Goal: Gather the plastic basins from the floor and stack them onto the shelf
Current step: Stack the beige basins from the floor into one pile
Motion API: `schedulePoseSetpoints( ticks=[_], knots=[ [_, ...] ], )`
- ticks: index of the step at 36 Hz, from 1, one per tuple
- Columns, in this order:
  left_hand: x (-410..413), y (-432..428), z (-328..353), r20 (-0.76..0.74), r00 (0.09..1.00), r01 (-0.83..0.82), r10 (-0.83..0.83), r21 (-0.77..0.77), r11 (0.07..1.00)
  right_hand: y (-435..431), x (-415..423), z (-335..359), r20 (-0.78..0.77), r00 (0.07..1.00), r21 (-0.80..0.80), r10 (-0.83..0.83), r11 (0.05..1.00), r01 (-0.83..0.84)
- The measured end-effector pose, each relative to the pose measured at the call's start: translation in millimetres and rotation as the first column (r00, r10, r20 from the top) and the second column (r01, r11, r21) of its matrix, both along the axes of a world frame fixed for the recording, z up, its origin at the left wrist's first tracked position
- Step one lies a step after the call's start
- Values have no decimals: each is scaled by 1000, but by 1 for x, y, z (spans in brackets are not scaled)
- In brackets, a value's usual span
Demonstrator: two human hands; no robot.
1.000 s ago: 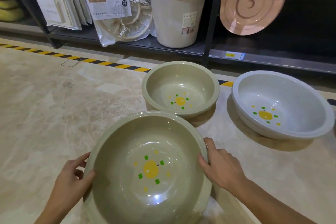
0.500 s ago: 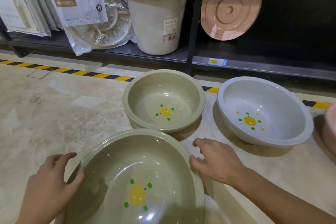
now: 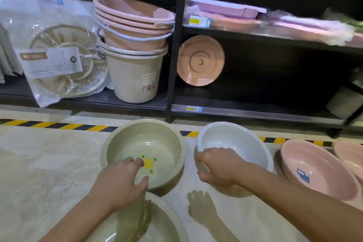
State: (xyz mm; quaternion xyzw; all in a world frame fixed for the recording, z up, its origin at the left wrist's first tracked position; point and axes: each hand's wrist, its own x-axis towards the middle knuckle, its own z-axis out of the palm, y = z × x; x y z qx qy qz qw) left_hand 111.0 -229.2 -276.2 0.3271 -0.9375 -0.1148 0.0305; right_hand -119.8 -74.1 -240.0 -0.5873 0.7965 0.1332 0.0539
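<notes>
1. Two hands are now reaching past the large green basin [image 3: 157,222], which they were gripping by the rim a second ago; that basin is now lying free on the floor [image 3: 49,163] at the bottom edge of the view, and the camera is showing more of the shelf [image 3: 255,112].
2. The left hand [image 3: 119,180] is hovering over the near rim of the smaller green basin [image 3: 167,143], fingers spread apart and holding nothing.
3. The right hand [image 3: 220,167] is curling over the near rim of the white basin [image 3: 245,143], fingers bent; whether they are actually gripping the rim is hard to tell.
4. Two pink basins are sitting on the floor at the right: the nearer one [image 3: 318,169] is partly covered by the right forearm, the farther one [image 3: 351,155] cut off by the frame edge.
5. The upper shelf goods are blurring.
</notes>
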Motion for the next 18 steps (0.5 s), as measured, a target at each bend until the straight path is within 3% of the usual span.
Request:
schedulePoseSetpoints(
  ticks=[6, 18],
  knots=[
    [-65, 26, -13, -113, 993, -19, 35, 139, 990, 13, -53, -13, 58, 996, -81, -75, 993, 80],
    [-162, 73, -36, -87, 992, -67, 90, 238, 969, 67, -168, -54, 85, 991, -140, -102, 984, 114]
  ],
)
